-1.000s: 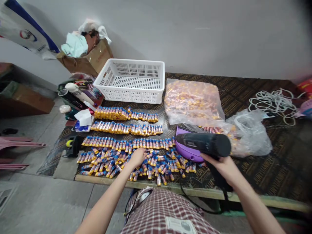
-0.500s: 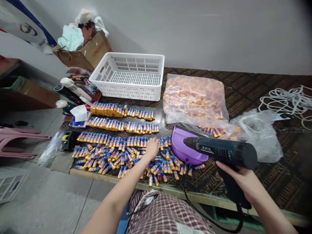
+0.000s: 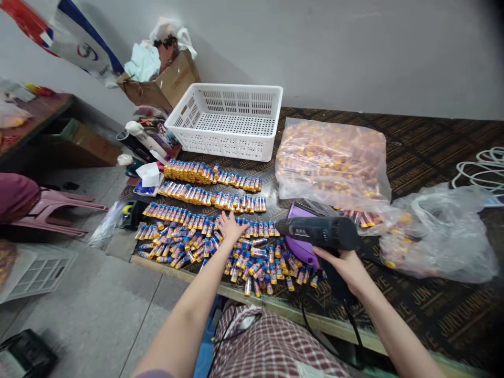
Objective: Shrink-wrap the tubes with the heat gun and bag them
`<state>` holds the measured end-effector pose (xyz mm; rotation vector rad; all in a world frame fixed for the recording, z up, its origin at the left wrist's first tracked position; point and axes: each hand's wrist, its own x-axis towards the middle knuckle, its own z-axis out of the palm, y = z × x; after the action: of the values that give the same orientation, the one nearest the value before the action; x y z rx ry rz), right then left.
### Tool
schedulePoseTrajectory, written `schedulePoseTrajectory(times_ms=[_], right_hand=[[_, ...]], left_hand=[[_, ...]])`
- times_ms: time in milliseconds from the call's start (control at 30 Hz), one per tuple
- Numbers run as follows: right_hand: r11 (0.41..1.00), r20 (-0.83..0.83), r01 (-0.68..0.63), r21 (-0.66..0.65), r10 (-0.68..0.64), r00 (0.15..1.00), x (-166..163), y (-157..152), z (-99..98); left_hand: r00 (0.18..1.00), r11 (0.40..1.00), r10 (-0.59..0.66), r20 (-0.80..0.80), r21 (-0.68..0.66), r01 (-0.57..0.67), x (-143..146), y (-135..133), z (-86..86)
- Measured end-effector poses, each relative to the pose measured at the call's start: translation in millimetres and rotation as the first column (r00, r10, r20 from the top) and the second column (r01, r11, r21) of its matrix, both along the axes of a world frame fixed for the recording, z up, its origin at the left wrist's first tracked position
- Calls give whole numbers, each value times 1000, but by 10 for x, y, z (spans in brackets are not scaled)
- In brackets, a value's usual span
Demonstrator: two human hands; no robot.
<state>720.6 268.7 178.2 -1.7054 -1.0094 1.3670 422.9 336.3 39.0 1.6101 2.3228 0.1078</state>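
Observation:
My right hand (image 3: 348,270) is wrapped round the grip of a black heat gun (image 3: 315,231), its nozzle pointing left over a purple dustpan (image 3: 303,252). With fingers spread, my left hand (image 3: 231,229) lies on a row of small tubes (image 3: 177,214) with blue and yellow ends. Two more rows of such tubes (image 3: 212,199) run behind it. In front, a jumbled heap of loose tubes (image 3: 252,265) reaches toward the table's front edge. Whether the left fingertips press on any tube is hard to tell.
A white plastic basket (image 3: 224,147) stands at the back. To its right lies a clear bag full of tubes (image 3: 331,163), then a crumpled plastic bag (image 3: 441,236) and a white cord (image 3: 480,168). A cardboard box (image 3: 173,84) and spray bottles (image 3: 142,137) are at the left.
My left hand has moved left along the row and its fingers have spread. The heat gun in my right hand has shifted left, closer to the tubes. The view has turned leftward.

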Motion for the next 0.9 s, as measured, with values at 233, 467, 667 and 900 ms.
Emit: schedulePoseTrajectory(times_ms=[233,467,667,900], right_hand=[[990,98,-127,58,121,988,-216,53,-126],[999,167,41,-19,-37,985,-43,-28,-2],[994,93,65,-92,-57,994,-334,29,97],[989,21,-105,-108,108,994,-778,169,-38]], left_hand=[[994,989,-96,-45,-121,90,-31,63,-59],[958,958,-284,45,-33,285,195,-313,-36],[844,869,-491,216,49,493,344,-622,-28],[829,918,-380,411,276,283,-68,-975,56]])
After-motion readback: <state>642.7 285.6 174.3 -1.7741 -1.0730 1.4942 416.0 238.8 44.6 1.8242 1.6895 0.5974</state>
